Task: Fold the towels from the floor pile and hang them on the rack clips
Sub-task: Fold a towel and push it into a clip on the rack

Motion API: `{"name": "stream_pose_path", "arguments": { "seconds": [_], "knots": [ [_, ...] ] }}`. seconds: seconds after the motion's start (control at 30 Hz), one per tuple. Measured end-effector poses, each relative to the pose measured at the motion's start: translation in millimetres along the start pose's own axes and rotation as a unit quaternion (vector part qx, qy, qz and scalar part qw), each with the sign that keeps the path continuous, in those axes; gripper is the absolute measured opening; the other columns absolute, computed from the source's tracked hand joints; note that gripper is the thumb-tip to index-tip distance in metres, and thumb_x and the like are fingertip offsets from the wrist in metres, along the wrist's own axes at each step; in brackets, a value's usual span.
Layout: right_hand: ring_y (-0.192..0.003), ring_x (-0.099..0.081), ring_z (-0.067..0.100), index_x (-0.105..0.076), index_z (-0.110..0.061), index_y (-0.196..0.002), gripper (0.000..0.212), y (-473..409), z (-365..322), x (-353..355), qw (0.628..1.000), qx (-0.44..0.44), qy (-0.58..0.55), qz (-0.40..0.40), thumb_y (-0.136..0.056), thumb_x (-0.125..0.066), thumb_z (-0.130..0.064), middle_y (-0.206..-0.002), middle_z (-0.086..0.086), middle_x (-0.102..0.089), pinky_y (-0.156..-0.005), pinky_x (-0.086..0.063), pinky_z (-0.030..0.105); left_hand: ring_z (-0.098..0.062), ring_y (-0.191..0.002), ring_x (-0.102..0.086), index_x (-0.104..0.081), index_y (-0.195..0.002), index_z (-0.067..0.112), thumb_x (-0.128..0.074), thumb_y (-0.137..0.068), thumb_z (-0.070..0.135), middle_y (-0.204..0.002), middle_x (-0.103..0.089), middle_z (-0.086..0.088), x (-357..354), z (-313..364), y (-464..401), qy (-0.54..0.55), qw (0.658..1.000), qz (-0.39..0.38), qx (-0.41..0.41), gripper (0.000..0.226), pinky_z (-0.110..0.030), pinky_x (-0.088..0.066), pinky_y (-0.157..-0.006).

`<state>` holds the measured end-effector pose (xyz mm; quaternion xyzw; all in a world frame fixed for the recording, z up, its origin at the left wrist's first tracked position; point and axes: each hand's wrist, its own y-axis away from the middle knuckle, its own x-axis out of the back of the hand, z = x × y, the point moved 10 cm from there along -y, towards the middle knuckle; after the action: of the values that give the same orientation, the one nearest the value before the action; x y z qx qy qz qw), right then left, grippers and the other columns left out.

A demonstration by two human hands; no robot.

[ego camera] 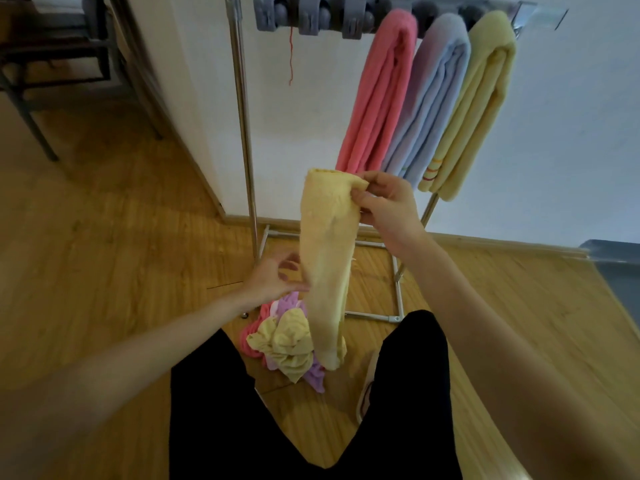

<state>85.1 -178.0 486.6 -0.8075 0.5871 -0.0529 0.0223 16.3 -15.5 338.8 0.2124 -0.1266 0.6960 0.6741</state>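
Note:
A folded yellow towel (327,258) hangs lengthwise in front of me. My right hand (384,206) pinches its top corner. My left hand (277,277) touches its left edge halfway down, fingers loosely curled beside the cloth. Below, a floor pile (287,344) of yellow, pink and purple towels lies between my legs and the rack base. On the rack's grey clips (311,15) hang a pink towel (377,95), a blue towel (429,102) and a yellow towel (474,109). The left clips hold nothing.
The metal rack pole (244,116) stands left of the held towel, its base frame (394,318) on the wooden floor. A dark chair (45,64) stands at far left. A grey object (613,258) sits at the right edge. A red thread (291,53) dangles from a clip.

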Motion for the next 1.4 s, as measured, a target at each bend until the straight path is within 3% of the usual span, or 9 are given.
{"name": "stream_pose_path", "arguments": {
  "seconds": [0.2, 0.33, 0.43, 0.57, 0.87, 1.0, 1.1, 1.2, 1.4],
  "knots": [
    [-0.056, -0.06, 0.009, -0.061, -0.002, -0.092, 0.016, 7.5, -13.8, 23.2, 0.986, -0.026, -0.162, 0.015, -0.09, -0.05, 0.008, -0.059, -0.004, -0.061, -0.056, -0.053, 0.025, -0.019, -0.1, -0.065, -0.068, -0.109, 0.008, -0.084, -0.069, 0.023, -0.107, -0.07, -0.006, -41.6, -20.0, -21.6, 0.035, 0.995, -0.07, 0.065, 0.045, -0.041, -0.052, -0.094],
    [-0.059, -0.062, 0.013, -0.062, -0.001, -0.085, 0.014, 19.6, 23.1, 75.7, 0.923, -0.093, -0.316, 0.2, -0.087, -0.053, 0.01, -0.069, 0.004, -0.063, -0.057, -0.052, 0.023, -0.02, -0.099, -0.064, -0.068, -0.108, 0.006, -0.076, -0.08, 0.028, -0.102, -0.07, -0.004, -65.1, -37.4, -16.6, 0.084, 0.984, -0.097, 0.123, 0.037, -0.03, -0.054, -0.087],
    [-0.063, -0.061, 0.014, -0.059, 0.003, -0.086, 0.013, 43.7, 73.0, 106.4, 0.885, -0.135, -0.312, 0.319, -0.085, -0.052, 0.013, -0.072, 0.009, -0.061, -0.054, -0.052, 0.02, -0.005, -0.081, -0.06, -0.066, -0.094, 0.013, -0.07, -0.085, 0.026, -0.086, -0.064, 0.007, -67.0, -41.4, -10.4, 0.09, 0.982, -0.09, 0.142, 0.017, -0.01, -0.046, -0.059],
    [-0.076, -0.062, 0.02, -0.054, 0.003, -0.096, 0.013, 72.2, 145.4, 122.7, 0.872, -0.223, -0.239, 0.363, -0.087, -0.048, 0.01, -0.087, 0.014, -0.059, -0.06, -0.055, 0.025, -0.012, -0.074, -0.055, -0.066, -0.082, 0.007, -0.071, -0.082, 0.034, -0.079, -0.06, -0.001, -45.6, -32.8, -19.0, 0.07, 0.988, -0.038, 0.132, 0.027, -0.019, -0.04, -0.059],
    [-0.079, -0.062, 0.021, -0.055, -0.001, -0.097, 0.016, 100.0, 225.6, 73.9, 0.925, -0.361, 0.024, 0.112, -0.082, -0.056, 0.005, -0.092, 0.013, -0.059, -0.065, -0.057, 0.029, -0.022, -0.06, -0.047, -0.065, -0.076, 0.0, -0.074, -0.078, 0.041, -0.064, -0.053, -0.007, -39.5, 95.2, -20.9, -0.198, 0.942, -0.254, -0.092, 0.042, -0.032, -0.038, -0.056],
    [-0.114, -0.052, 0.018, -0.048, -0.009, -0.124, 0.039, 84.9, 199.1, 59.5, 0.952, -0.215, 0.219, 0.025, -0.086, -0.054, -0.003, -0.123, 0.003, -0.054, -0.091, -0.048, 0.033, -0.03, -0.066, -0.051, -0.064, -0.083, -0.002, -0.071, -0.079, 0.046, -0.069, -0.054, -0.012, -47.5, 128.0, -9.4, -0.257, 0.902, -0.322, -0.128, 0.049, -0.038, -0.041, -0.058],
    [-0.123, -0.049, 0.012, -0.058, -0.018, -0.121, 0.048, 71.2, 138.2, 30.3, 0.995, -0.076, 0.054, -0.041, -0.076, -0.048, -0.004, -0.126, -0.002, -0.059, -0.102, -0.043, 0.035, -0.023, -0.067, -0.056, -0.071, -0.085, 0.005, -0.072, -0.082, 0.036, -0.074, -0.063, -0.011, -52.5, 141.3, -4.4, -0.261, 0.891, -0.348, -0.128, 0.032, -0.033, -0.043, -0.06],
    [-0.12, -0.052, 0.032, -0.064, -0.008, -0.115, 0.055, 65.7, 111.1, 2.8, 0.976, -0.109, -0.104, -0.159, -0.063, -0.047, -0.01, -0.122, 0.016, -0.061, -0.102, -0.039, 0.044, -0.011, -0.061, -0.05, -0.072, -0.081, 0.007, -0.073, -0.082, 0.033, -0.067, -0.058, -0.003, -51.7, 150.1, -3.9, -0.263, 0.89, -0.348, -0.13, 0.026, -0.024, -0.039, -0.057],
    [-0.088, -0.056, 0.027, -0.065, -0.001, -0.09, 0.02, 58.1, 87.5, -10.8, 0.967, -0.076, -0.039, -0.24, -0.079, -0.07, -0.017, -0.09, 0.013, -0.063, -0.081, -0.041, 0.041, -0.02, -0.065, -0.053, -0.072, -0.085, 0.006, -0.073, -0.08, 0.037, -0.077, -0.063, -0.018, -33.6, 154.7, -6.4, -0.262, 0.898, -0.328, -0.129, 0.031, -0.027, -0.039, -0.057]
  ]
}}
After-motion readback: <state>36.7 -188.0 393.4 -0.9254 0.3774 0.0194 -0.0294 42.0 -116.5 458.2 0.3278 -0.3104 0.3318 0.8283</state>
